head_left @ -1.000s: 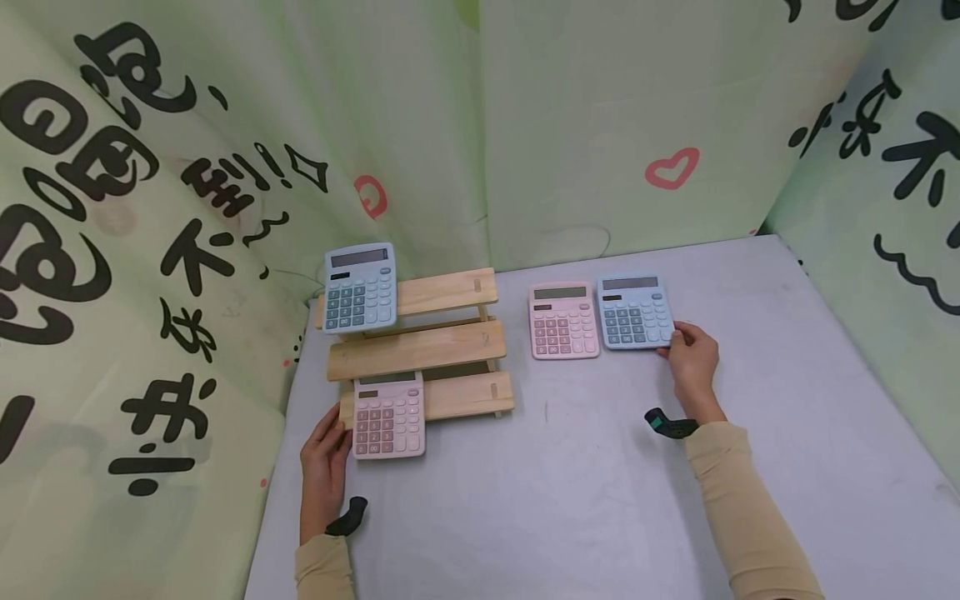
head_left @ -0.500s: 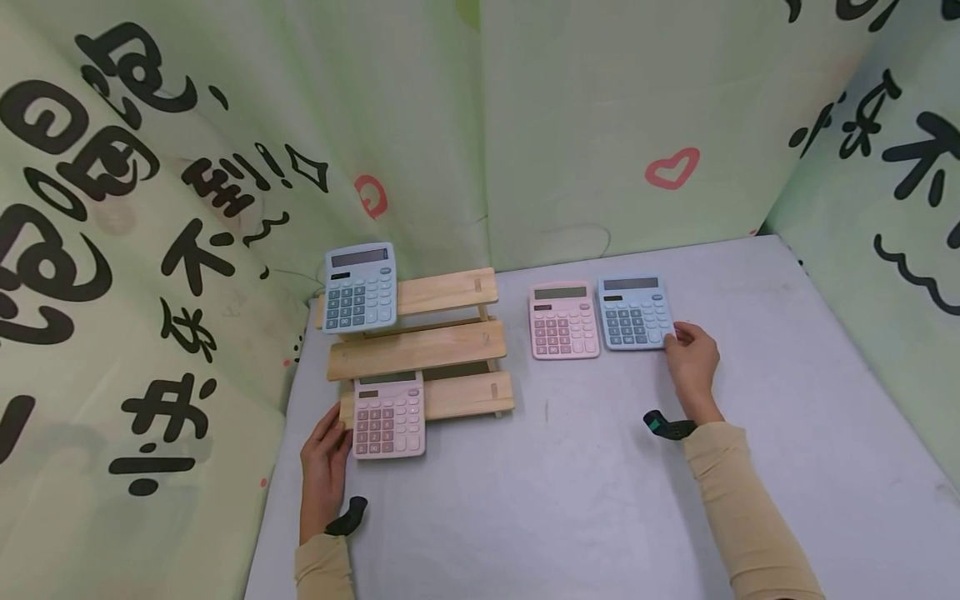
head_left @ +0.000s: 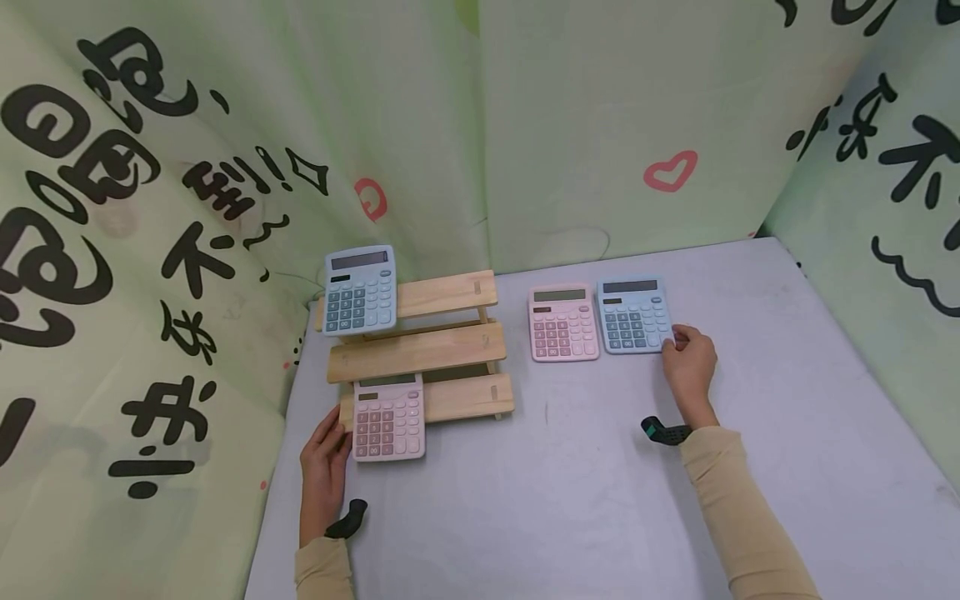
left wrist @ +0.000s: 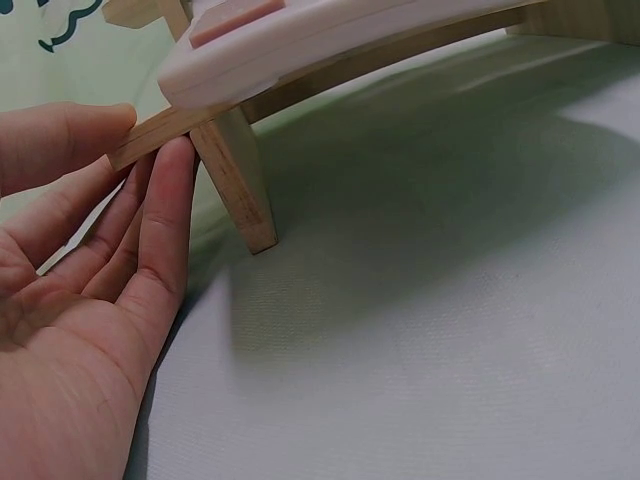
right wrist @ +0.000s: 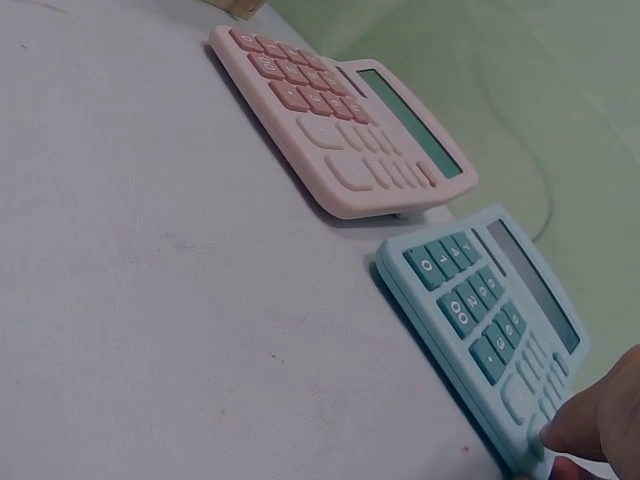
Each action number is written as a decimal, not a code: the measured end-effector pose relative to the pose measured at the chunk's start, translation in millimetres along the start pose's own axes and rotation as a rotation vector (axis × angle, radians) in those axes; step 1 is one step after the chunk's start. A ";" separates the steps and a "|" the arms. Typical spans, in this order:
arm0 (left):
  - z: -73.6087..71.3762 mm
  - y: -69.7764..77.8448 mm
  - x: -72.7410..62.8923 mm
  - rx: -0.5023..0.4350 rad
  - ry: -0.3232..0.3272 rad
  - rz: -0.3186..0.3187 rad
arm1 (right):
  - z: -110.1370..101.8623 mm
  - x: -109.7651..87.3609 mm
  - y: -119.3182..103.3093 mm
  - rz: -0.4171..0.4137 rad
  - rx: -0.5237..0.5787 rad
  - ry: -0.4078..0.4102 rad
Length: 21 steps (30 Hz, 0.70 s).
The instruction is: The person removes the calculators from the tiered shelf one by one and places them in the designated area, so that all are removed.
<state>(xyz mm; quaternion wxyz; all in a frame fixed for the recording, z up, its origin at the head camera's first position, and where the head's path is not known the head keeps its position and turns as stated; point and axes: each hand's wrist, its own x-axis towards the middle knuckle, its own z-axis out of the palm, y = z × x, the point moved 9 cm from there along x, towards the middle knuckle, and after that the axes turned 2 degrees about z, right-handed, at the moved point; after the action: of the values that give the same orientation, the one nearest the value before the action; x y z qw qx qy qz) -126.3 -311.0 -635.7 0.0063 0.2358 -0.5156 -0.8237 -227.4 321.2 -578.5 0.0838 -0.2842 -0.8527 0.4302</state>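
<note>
My left hand (head_left: 324,462) pinches the left end of the lowest slat of a wooden rack (head_left: 416,352), thumb on top and fingers beneath, as the left wrist view shows. On that slat leans a pink calculator (head_left: 390,425), right beside the left fingers. A blue calculator (head_left: 360,292) rests on the rack's top tier. Out on the table to the right, my right hand (head_left: 692,371) grips the near right corner of another blue calculator (head_left: 632,317). Its thumb presses on the face by the keys (right wrist: 485,360). Close to its left lies a second pink calculator (head_left: 562,323).
The rack's middle slat (head_left: 416,352) carries no calculator. A white cloth covers the table (head_left: 540,500). Green printed curtains (head_left: 600,125) stand behind it and at both sides, close behind the rack.
The blue calculator in my right hand has shifted very slightly toward me. The left hand, the rack and the other calculators stay in place; the head view tips slightly.
</note>
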 end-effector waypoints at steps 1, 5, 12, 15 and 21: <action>0.2 0.1 0.1 0.001 -0.003 0.002 | 0.4 0.1 0.4 0.000 0.000 0.000; 0.1 0.4 0.7 -0.002 -0.005 0.008 | 0.3 -2.2 1.7 0.009 0.004 -0.002; -0.8 -0.6 1.3 -0.002 0.005 0.005 | -3.3 -14.3 2.2 0.033 0.032 -0.003; -1.9 -1.1 1.8 0.005 0.010 0.002 | -3.0 -21.1 1.1 0.035 0.050 -0.016; -2.0 -1.3 1.9 0.017 0.002 0.006 | 4.7 -37.7 -4.1 0.000 0.115 -0.078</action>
<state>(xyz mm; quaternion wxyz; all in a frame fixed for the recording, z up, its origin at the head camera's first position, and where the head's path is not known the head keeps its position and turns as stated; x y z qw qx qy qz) -126.9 -312.5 -638.1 0.0072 0.2349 -0.5234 -0.8190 -199.9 295.1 -574.3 0.0664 -0.2620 -0.8292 0.4892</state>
